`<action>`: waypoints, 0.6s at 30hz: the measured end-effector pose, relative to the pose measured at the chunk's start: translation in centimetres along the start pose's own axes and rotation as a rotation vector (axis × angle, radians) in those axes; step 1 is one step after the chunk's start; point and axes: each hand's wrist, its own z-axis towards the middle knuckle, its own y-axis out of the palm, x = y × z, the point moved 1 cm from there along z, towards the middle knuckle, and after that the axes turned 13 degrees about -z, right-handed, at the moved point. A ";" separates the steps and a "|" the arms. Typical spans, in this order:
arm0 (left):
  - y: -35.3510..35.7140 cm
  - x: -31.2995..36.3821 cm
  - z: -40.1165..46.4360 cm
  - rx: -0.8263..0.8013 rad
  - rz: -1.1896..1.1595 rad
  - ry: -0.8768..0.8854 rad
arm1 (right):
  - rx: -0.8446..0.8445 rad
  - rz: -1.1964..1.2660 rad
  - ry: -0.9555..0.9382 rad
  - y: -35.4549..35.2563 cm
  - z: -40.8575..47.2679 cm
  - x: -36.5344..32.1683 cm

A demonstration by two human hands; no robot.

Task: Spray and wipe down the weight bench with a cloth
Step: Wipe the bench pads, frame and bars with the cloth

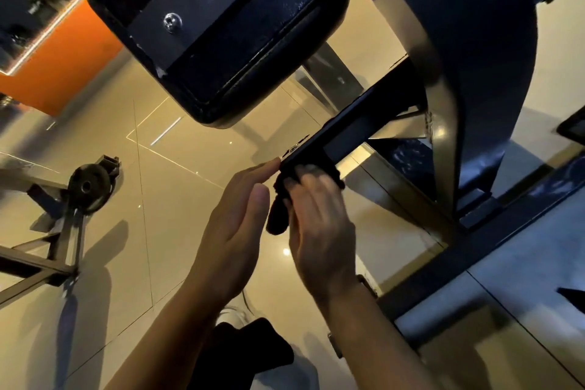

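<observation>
Glossy tiled floor [177, 199] | right hand [319, 231] grips dark cloth [278, 218] on bench frame bar [348, 133] | left hand [234, 231] flat, released

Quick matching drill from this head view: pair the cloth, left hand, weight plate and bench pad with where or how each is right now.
1 cloth
2 left hand
3 weight plate
4 bench pad

a underside showing, top of view
b fingers straight, beside the frame bar's end
c on a stand, far left
d pressed on the frame bar by the right hand

Pairs: 1-d, 2-b, 3-c, 4-a
</observation>
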 end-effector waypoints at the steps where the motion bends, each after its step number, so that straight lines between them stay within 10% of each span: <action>1: 0.1 0.2 0.1 0.008 -0.007 0.004 | -0.039 0.007 -0.031 0.0 -0.4 -0.4; 8: -0.2 1.0 0.6 0.027 0.022 -0.027 | -0.239 0.044 -0.098 0.7 -5.4 0.2; 18: 1.0 1.3 -2.5 0.094 -0.140 -0.157 | 0.021 0.149 0.018 -5.3 -2.0 1.8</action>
